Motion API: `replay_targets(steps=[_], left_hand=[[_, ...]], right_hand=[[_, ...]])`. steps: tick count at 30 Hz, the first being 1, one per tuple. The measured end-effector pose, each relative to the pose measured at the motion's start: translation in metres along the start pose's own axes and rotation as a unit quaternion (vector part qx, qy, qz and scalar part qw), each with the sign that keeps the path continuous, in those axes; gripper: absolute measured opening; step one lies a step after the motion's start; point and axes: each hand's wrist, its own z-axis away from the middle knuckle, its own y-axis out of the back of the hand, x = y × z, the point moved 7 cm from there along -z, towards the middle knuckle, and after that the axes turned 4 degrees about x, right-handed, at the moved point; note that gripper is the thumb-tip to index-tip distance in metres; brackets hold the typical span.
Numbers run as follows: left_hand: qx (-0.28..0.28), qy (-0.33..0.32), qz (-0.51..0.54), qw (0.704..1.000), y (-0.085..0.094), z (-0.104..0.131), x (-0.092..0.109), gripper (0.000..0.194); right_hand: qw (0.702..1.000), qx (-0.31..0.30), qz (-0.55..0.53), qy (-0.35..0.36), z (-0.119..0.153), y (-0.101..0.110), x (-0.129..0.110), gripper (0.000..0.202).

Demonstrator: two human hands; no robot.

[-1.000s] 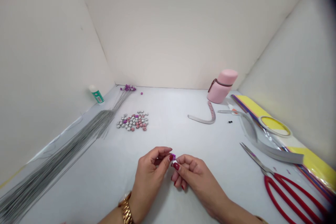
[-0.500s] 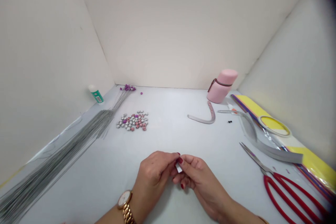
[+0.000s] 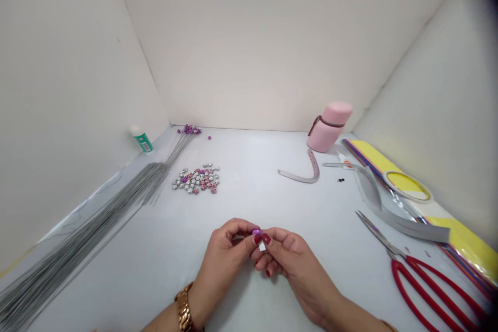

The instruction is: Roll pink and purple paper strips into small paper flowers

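At the front middle, my left hand [image 3: 229, 257] and my right hand [image 3: 293, 264] meet fingertip to fingertip. Between them is a small purple folded paper star [image 3: 256, 232], mostly covered by fingers, with a white tab [image 3: 262, 246] sticking out below. The left thumb and forefinger pinch its left side; the right thumb presses by the tab. Beyond my hands lies a pile of small silver, pink and purple folded stars [image 3: 198, 181]. Farther back, a curled grey and pink paper strip [image 3: 299, 179] rests on the table.
Grey wires [image 3: 105, 223] with purple tips stretch along the left, near a glue stick [image 3: 143, 141]. A pink flask [image 3: 329, 127] stands at the back right. Red-handled scissors [image 3: 397, 254], grey strips [image 3: 412, 228], a tape roll [image 3: 406, 187] and yellow sheets [image 3: 365, 150] lie right.
My left hand has turned, bringing its thumb over the front, and the purple paper now shows between the fingertips. The white tab has shifted slightly left and up.
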Motion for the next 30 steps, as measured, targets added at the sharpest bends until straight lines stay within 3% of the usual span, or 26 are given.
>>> replay_targets(steps=[9, 17, 24, 30], left_hand=[[0.025, -0.010, -0.011, 1.000, 0.0065, -0.0022, 0.0010, 0.016], [0.042, -0.019, -0.034, 0.998, 0.0082, -0.0009, -0.0026, 0.021], [0.038, -0.036, -0.055, 0.997, 0.0062, -0.0012, 0.0022, 0.015], [0.021, -0.004, -0.045, 0.999, 0.0057, -0.0020, 0.0016, 0.020]], right_hand=[[0.996, 0.028, 0.080, 0.019, -0.0021, 0.0043, -0.0022, 0.020], [0.990, 0.013, 0.133, 0.037, -0.0020, 0.0037, -0.0013, 0.020], [0.989, -0.003, 0.142, 0.038, -0.0024, 0.0033, -0.0003, 0.017], [0.989, 0.002, 0.146, 0.030, -0.0019, 0.0025, -0.0019, 0.019]])
